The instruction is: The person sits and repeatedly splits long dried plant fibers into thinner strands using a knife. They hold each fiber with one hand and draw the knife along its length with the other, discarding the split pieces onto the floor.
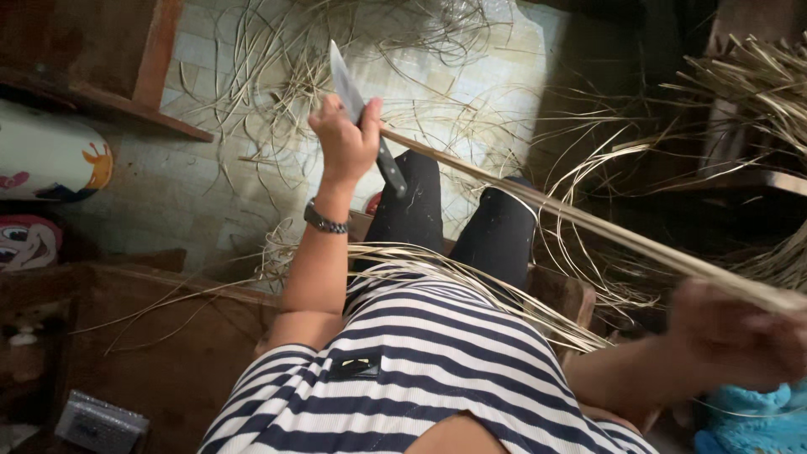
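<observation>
Her left hand (pixel 346 139) grips a knife (pixel 363 113) against a long cane strip (pixel 588 223). The right hand (pixel 740 332), blurred, closes round its far end. She seems mid-shave; steady pulling looks needed.

Pale tiled floor (pixel 210 181) ahead of the hands, sunlit patch, littered with thin dry straw strips (pixel 277 59). Dark wooden shelf (pixel 109 105) far left; brown wooden bench (pixel 168 336) below.

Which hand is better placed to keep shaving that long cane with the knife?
The left hand: it grips the knife with the blade against the cane. The right hand, blurred, holds the cane's near end, steadying it.
</observation>
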